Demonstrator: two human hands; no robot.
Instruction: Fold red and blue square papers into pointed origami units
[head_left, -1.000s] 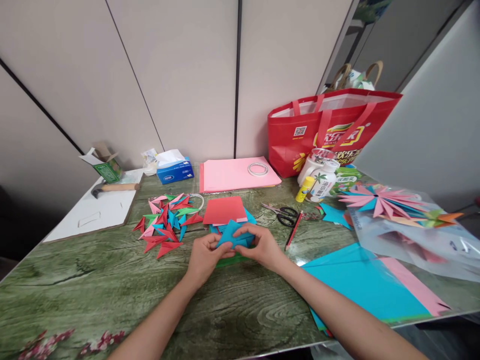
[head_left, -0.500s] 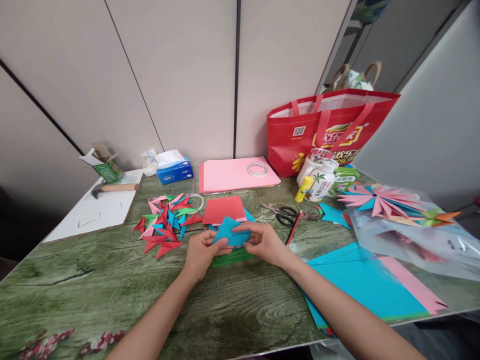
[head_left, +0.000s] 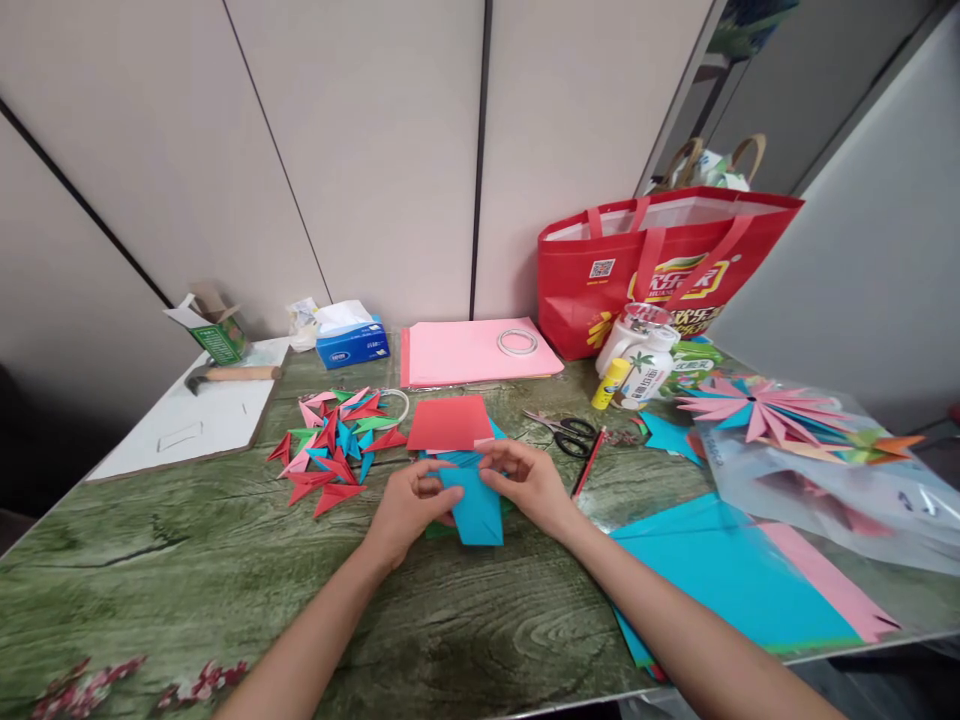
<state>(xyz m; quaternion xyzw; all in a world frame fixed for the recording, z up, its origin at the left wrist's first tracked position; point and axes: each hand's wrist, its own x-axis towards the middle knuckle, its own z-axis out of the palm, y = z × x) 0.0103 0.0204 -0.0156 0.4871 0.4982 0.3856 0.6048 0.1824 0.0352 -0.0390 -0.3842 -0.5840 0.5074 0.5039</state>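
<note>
A folded piece of blue paper point(head_left: 477, 512) hangs between my two hands, its lower edge toward me. My left hand point(head_left: 409, 502) pinches its left side, thumb on the front. At the upper right, my right hand point(head_left: 529, 482) has thumb and fingers closed on the paper's edge. Just beyond it lies a square of red paper point(head_left: 448, 422) on top of other coloured sheets; green paper shows in part below my hands. Left of my hands is a pile of folded paper pieces point(head_left: 337, 445) in red, pink, blue and green.
Scissors point(head_left: 562, 432) and a red pencil point(head_left: 589, 463) lie to the right, near a yellow glue stick point(head_left: 610, 383). Pink sheets point(head_left: 450, 352) bear a roll of tape point(head_left: 517, 342). A hammer point(head_left: 232, 374) rests on a white board point(head_left: 180, 430). Blue sheets point(head_left: 720, 570) lie at front right.
The blue paper has turned from a pointed shape with its tip up to a flap hanging down toward me. Both hands have shifted their hold along its upper edge.
</note>
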